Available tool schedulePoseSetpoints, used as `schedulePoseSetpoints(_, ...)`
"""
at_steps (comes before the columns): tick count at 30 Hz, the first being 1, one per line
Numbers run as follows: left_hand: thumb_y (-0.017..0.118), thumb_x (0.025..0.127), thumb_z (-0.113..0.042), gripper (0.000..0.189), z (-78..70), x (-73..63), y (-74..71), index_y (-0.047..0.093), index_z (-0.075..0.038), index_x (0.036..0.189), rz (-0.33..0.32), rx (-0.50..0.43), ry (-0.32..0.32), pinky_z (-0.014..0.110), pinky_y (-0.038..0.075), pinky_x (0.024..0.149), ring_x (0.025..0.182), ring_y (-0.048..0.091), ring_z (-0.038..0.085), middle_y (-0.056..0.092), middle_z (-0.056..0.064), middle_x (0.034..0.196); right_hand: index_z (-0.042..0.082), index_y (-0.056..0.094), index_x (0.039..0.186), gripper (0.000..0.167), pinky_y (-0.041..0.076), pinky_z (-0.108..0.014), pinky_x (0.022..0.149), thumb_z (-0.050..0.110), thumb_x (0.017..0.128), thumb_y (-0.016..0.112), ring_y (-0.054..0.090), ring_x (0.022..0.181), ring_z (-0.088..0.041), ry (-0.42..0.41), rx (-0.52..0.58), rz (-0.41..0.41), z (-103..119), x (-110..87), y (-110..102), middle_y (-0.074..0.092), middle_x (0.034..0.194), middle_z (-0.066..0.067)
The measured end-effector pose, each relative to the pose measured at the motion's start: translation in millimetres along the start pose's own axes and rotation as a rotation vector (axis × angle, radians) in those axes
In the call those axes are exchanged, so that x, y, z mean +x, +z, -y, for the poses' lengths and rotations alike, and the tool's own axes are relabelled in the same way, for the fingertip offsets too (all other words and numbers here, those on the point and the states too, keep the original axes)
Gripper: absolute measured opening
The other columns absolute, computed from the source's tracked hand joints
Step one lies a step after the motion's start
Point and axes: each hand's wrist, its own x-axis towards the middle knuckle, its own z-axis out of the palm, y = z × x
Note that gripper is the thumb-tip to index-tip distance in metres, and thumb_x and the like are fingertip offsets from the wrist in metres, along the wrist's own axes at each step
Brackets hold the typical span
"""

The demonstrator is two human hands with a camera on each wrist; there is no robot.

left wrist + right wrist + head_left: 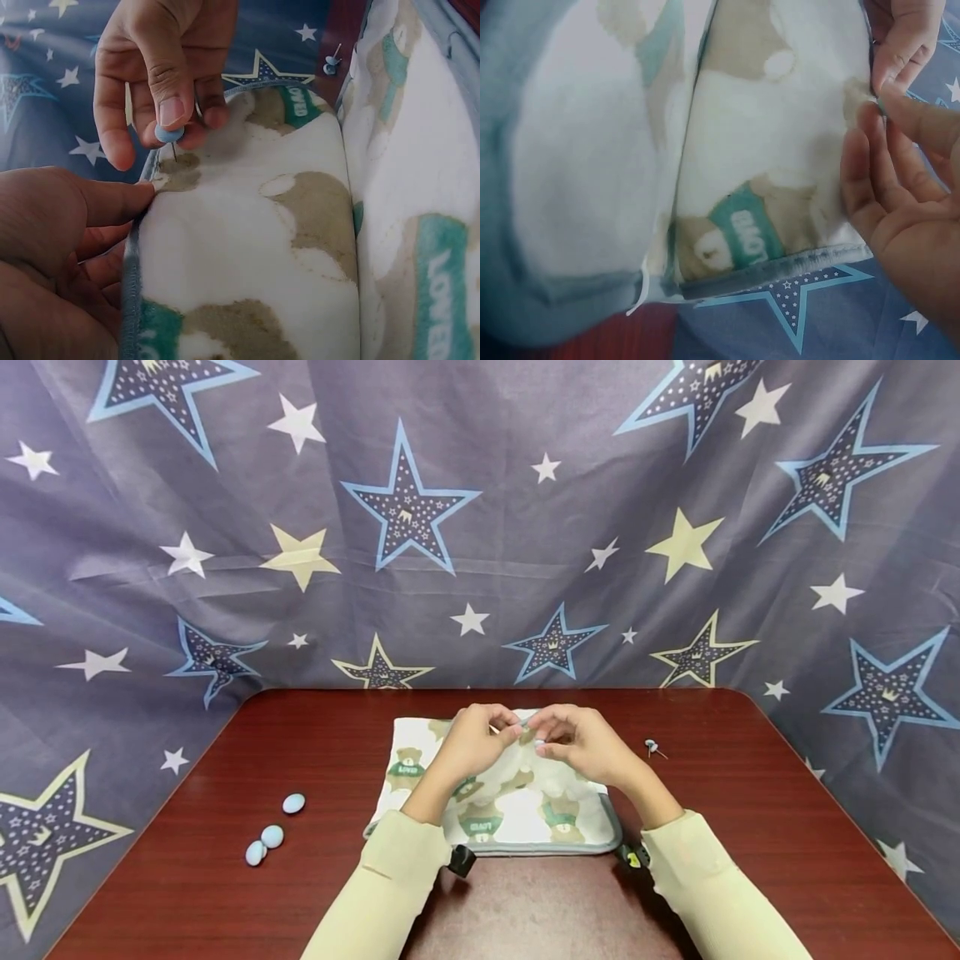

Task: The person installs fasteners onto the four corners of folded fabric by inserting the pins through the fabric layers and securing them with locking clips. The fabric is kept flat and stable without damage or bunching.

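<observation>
Left wrist view: blue-headed pin (170, 133) at the bear-print blanket's (240, 240) edge

The right hand's (169, 60) grip is closed on the pin's head, leaving the shank free to point down at the fabric; whether the tip touches, I cannot tell. The left hand's (56, 255) grip pinches the grey-blue border (131, 274) nearby, presumably to steady it. The blanket lies on the table (750, 827), between the forearms. Pale blue oval pieces (293, 803) and loose pins (652, 747) sit off the cloth, perhaps to keep it unobstructed.
</observation>
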Motion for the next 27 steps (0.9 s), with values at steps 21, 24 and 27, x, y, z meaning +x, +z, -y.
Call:
schedulePoseSetpoints(21,0.072,0.097,-0.020,0.005,-19.6,-7.3,-12.3,0.076,-0.018,0.099,0.059,0.113,0.083,0.036,0.045,0.084,0.075,0.061,0.010,0.071,-0.009,0.086,0.002,0.067,0.130,0.040,0.058,-0.031,0.080,-0.003,0.091,0.074,0.066,0.089,-0.016,-0.174,-0.158,-0.037,-1,-0.9,-5,0.067,0.096,-0.004)
schedulePoseSetpoints(24,0.072,0.097,-0.019,0.004,-20.2,-7.9,-13.0,0.076,-0.018,0.098,0.059,0.109,0.086,0.034,0.048,0.080,0.074,0.061,0.009,0.071,-0.009,0.086,0.002,0.068,0.128,0.039,0.058,-0.031,0.080,-0.005,0.090,0.074,0.066,0.089,-0.016,-0.230,-0.219,-0.058,-1,-0.7,-6,0.066,0.096,-0.004)
schedulePoseSetpoints(27,0.072,0.097,-0.018,0.004,-21.0,-8.2,-13.8,0.076,-0.017,0.098,0.058,0.099,0.092,0.032,0.051,0.073,0.073,0.062,0.009,0.072,-0.007,0.086,0.001,0.068,0.127,0.039,0.057,-0.032,0.078,-0.007,0.090,0.073,0.065,0.088,-0.015,-0.286,-0.292,-0.085,-3,0.2,-5,0.066,0.097,-0.004)
